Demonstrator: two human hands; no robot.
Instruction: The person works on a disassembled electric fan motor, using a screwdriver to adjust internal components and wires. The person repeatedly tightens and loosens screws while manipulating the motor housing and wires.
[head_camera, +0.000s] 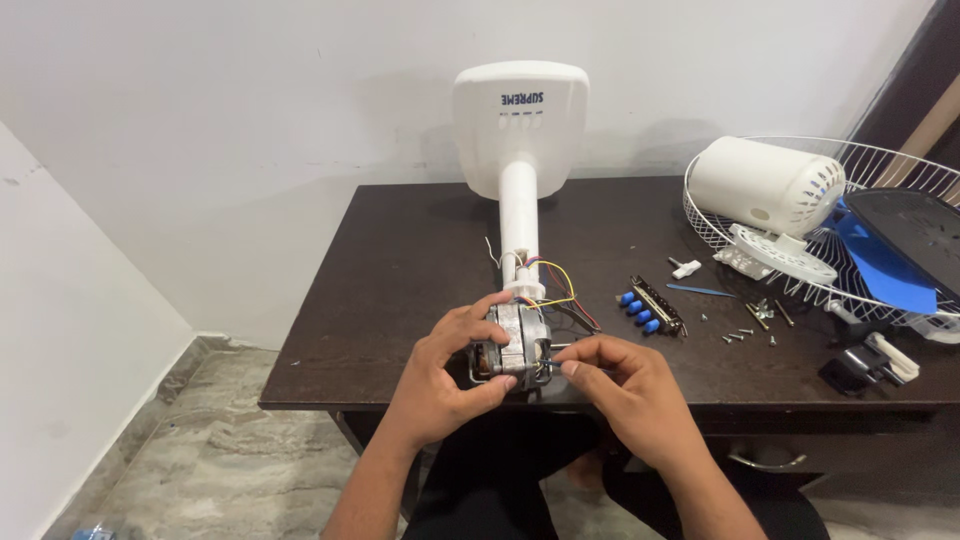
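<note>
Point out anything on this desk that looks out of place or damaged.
The fan is in pieces, not visibly broken. The bare motor, coloured wires exposed, sits between left hand and right hand. Loose screws lie scattered by the wire guard overhanging the desk's right edge.

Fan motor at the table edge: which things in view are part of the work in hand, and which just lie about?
In hand:
- fan motor, gripped by left hand
- right hand pinching at its side
- coloured wires
- white fan stand

Lying about:
- blue-button switch strip
- loose screws
- white motor cover
- wire grille
- blue blade
</note>
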